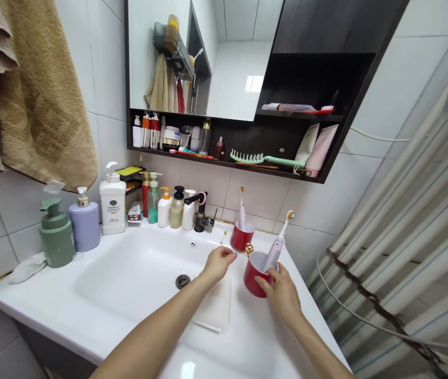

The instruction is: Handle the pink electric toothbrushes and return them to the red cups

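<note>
Two red cups, near cup and far cup; two toothbrushes, near brush leaning in one, far brush standing in other. Right hand grips near cup, thumb and fingers spread round its side. Left hand above sink, fingers loosely curled; can't tell if anything pinched. One gold knob between cups. Eight bottles, one black tap. White counter, tiled walls, dark cabinet above.

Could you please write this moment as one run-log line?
left hand: over sink, contents unclear | right hand: holding nearer red cup | inside cup: electric toothbrush
</note>
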`<act>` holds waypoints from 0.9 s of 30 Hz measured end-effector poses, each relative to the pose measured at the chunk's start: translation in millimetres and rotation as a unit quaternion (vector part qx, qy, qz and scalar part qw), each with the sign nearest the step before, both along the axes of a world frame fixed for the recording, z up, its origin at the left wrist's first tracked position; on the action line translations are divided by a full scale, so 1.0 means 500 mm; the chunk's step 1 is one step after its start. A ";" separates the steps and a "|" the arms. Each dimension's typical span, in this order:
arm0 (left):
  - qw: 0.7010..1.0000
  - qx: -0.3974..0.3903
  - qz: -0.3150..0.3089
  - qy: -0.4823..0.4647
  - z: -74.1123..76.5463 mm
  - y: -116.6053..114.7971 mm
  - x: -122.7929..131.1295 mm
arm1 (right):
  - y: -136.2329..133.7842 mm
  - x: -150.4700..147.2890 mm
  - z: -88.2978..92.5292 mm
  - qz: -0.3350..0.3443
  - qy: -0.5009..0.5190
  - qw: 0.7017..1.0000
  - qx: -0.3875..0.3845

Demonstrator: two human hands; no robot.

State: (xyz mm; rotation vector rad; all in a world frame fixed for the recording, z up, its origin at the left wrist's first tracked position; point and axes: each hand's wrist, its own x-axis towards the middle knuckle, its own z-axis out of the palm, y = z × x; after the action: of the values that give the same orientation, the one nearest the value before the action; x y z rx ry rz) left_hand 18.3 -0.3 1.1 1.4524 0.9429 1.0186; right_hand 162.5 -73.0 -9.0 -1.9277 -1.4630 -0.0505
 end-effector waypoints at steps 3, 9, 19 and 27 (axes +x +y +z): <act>0.995 0.094 0.001 0.033 0.003 0.001 0.026 | -0.005 -0.054 -0.028 0.052 0.006 0.999 -0.006; 0.980 0.113 -0.003 0.162 -0.034 0.007 0.041 | 0.008 -0.132 -0.066 0.139 0.049 0.989 -0.016; 0.969 0.082 0.133 -0.188 0.006 0.068 -0.038 | 0.037 -0.125 -0.076 0.119 0.076 0.989 -0.055; 0.960 -0.073 0.049 -0.266 0.016 0.023 -0.029 | 0.003 -0.134 -0.005 0.205 0.280 0.937 -0.031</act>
State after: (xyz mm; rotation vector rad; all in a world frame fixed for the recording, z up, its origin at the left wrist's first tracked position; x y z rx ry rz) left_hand 4.0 10.9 9.2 0.9401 0.6799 1.2993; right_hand 95.4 -71.3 -11.3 -1.4688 -1.4336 0.6864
